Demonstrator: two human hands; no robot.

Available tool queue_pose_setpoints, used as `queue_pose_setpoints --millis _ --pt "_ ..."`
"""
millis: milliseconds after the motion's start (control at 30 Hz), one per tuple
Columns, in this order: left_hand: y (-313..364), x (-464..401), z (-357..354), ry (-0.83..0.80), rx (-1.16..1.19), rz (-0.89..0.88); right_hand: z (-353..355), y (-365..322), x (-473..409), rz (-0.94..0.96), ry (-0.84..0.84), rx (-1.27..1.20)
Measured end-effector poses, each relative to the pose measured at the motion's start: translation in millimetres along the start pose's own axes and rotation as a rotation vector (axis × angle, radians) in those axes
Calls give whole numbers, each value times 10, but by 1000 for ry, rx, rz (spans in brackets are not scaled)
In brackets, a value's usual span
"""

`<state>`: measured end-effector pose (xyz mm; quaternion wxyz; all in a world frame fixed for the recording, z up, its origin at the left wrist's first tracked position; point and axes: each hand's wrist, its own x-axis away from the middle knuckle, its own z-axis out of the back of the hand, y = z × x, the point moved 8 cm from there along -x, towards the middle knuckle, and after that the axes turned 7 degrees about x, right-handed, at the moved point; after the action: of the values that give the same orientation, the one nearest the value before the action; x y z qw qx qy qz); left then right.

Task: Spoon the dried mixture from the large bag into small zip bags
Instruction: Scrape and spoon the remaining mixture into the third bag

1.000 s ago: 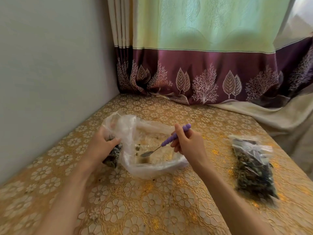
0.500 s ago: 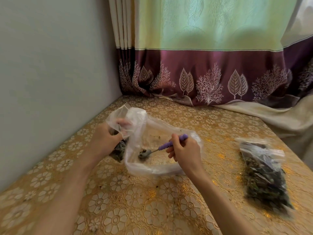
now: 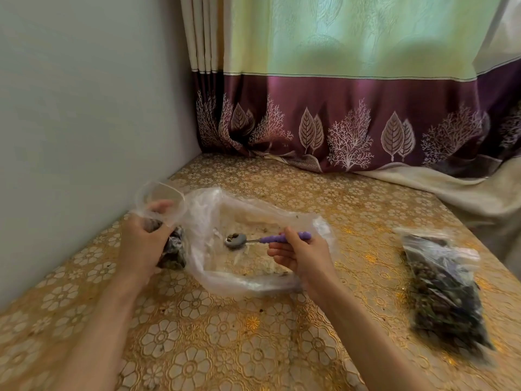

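The large bag (image 3: pixel 253 266) lies open on the desk (image 3: pixel 225 348), nearly emptied, thin and limp. Right hand (image 3: pixel 301 256) is closed round the spoon (image 3: pixel 267 239) handle, its bowl carrying a little light, loose mixture, easily spilled if tilted. Left hand (image 3: pixel 143 244) is closed on the small zip bag (image 3: pixel 172 246); its film looks slippery, best pinched at the rim. A filled bag (image 3: pixel 442 289) lies well apart.

Soft curtain-filtered daylight, blurred wide-angle edges.

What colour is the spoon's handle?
Purple, on the spoon in the right hand; head view.
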<state>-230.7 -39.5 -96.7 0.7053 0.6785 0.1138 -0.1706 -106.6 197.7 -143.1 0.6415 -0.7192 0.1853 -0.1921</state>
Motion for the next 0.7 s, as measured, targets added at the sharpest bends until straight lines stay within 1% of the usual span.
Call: queue_pose_setpoints --millis 100,200,267,333,400,533,633,700 --pt "-6 -7 20 -1 149 32 6 19 -1 -21 -3 -46" --pt "-69 46 -87 -107 204 111 37 -62 28 9 4 -68" --pt "-166 91 -189 -179 170 186 65 -172 59 57 5 -94" --pt "-262 137 -280 -213 65 220 105 -291 79 109 8 -133" --pt "-317 170 -361 -235 -40 205 124 -406 99 157 -8 -147" --pt "-394 189 -395 -246 -142 187 103 -662 153 255 -35 -126" --pt "-408 222 -425 -272 -162 164 14 -857 223 330 -83 -107" --pt "-407 242 -440 -280 -140 170 -72 -950 275 382 -127 -47"
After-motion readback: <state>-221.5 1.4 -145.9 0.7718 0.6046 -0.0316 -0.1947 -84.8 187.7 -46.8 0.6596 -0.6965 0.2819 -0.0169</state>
